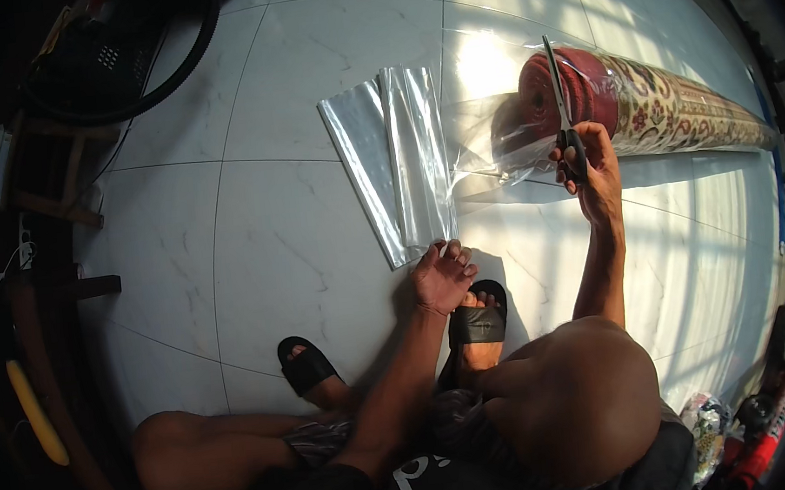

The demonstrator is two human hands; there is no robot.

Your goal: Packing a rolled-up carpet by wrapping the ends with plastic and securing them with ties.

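My right hand (592,164) grips a pair of scissors (561,108) by its black handle. The long metal blades look closed together and point away from me, across the near end of a rolled patterned carpet (660,99) with a dark red backing. Clear plastic film (497,155) wraps the roll and spreads loosely from its end onto the floor. Two flat folded strips of clear plastic sheeting (418,152) lie left of it, partly overlapping. At their near edge is my left hand (444,279), palm up and fingers curled; whether it pinches the plastic is unclear.
Pale marble-look tiles (281,248) make up the floor, sunlit on the right. A wooden stool (67,168) and a black corrugated hose (198,59) stand at the left. Around my feet are black slides (305,366). A red tube-shaped object (776,425) bearing writing lies at lower right.
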